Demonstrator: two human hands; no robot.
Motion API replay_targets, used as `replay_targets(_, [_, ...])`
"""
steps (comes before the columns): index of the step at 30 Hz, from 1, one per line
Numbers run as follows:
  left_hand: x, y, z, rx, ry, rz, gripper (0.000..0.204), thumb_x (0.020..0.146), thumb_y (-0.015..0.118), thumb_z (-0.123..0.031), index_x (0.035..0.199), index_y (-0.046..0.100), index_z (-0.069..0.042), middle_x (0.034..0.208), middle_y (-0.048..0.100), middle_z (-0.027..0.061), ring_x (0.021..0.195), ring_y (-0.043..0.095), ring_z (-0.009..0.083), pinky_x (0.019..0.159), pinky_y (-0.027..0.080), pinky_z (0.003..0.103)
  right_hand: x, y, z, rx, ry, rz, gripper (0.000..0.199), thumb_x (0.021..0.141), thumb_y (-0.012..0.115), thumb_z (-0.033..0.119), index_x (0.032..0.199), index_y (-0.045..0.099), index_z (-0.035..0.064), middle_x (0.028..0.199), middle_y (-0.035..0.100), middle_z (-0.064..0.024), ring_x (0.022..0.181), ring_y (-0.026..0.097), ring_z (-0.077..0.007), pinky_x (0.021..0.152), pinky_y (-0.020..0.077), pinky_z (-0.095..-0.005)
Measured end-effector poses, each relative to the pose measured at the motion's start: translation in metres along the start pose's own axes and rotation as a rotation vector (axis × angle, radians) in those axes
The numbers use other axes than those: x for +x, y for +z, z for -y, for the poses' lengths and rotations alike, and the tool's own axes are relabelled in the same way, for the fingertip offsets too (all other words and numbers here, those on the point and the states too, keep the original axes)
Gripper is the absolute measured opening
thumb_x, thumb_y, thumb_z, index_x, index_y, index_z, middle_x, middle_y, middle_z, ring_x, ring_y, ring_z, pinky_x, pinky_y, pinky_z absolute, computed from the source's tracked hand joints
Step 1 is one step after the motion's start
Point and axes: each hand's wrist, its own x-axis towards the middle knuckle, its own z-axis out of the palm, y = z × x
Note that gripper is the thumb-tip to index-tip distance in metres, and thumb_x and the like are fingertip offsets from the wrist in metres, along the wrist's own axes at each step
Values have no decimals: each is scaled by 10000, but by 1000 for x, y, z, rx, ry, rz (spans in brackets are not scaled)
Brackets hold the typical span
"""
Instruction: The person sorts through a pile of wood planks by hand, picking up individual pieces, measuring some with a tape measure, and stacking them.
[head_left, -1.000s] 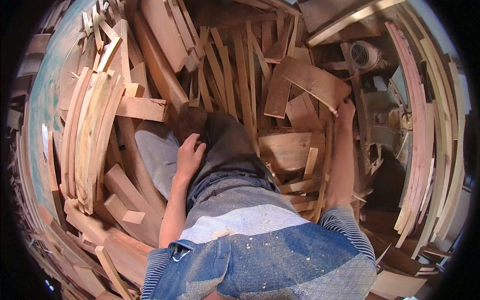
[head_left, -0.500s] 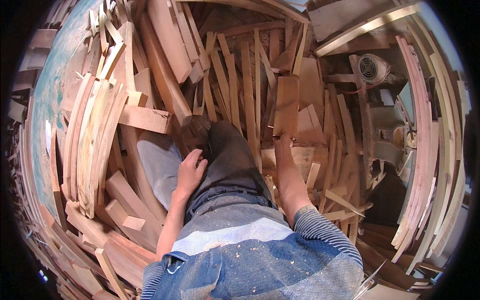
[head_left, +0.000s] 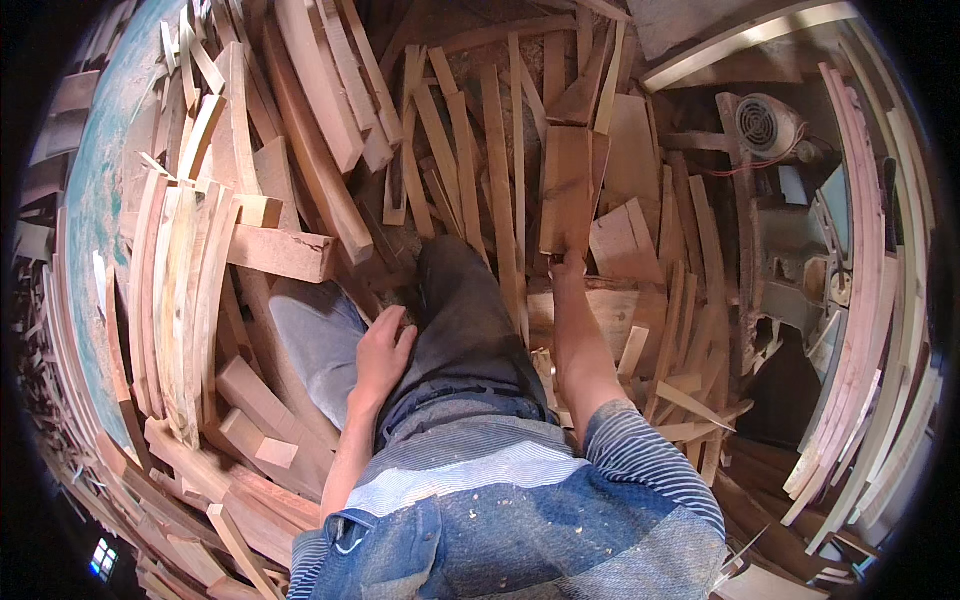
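Note:
My right hand [head_left: 568, 275] grips the near end of a thick brown wooden board [head_left: 567, 195] that points away from me. The board's broad face shows, with a narrower side along its right edge; my fingertips are mostly hidden at its end. My left hand [head_left: 385, 345] rests by my thighs, over the dark trouser leg [head_left: 455, 300]. Its fingers are loosely bent and a little apart, with nothing in them. Just below my right hand lies a pale wood piece [head_left: 605, 312].
On the left, a bundle of curved wood strips [head_left: 180, 300] leans beside a short block [head_left: 285, 252]. Long planks [head_left: 315, 150] and thin strips [head_left: 497, 170] lie ahead. To the right stand a motor [head_left: 765, 125] with a round grille and more long strips [head_left: 860, 250].
The board in my right hand has turned slightly, so a side face now shows at its right. My left hand has barely moved. The whole view has shifted a little.

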Motion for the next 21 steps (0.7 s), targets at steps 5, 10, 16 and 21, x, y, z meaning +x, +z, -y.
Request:
replay_targets(5, [-4,1,5,-38,-5,-15,354,903,681,-175,1213,623,-13,1152,671,167,989,667,363,830,541,413,-36,5,16,-110,-228,333,457,830,810,140,1237,608,97,1060,698,-87,856,702,-257,620,595,-387])
replay_targets(10, [-6,4,10,-47,98,-107,344,903,675,-176,1198,621,-9,1146,664,176,992,661,371,828,535,422,-78,8,79,-118,-132,488,299,818,770,141,1075,640,62,907,710,-93,653,676,-230,476,530,-354])
replay_targets(16, [-11,-1,17,-164,101,-99,336,898,677,-180,1174,618,2,1130,657,191,983,662,371,822,529,434,-153,-40,104,-87,-18,616,318,875,712,244,1107,619,49,822,688,-139,599,639,-286,497,530,-366])
replay_targets(21, [-17,-5,19,-190,93,-77,365,889,692,-189,1190,614,1,1133,666,187,975,678,339,831,539,416,-226,-65,96,75,20,646,282,901,702,245,1112,640,69,1031,707,-81,824,687,-237,571,557,-405])
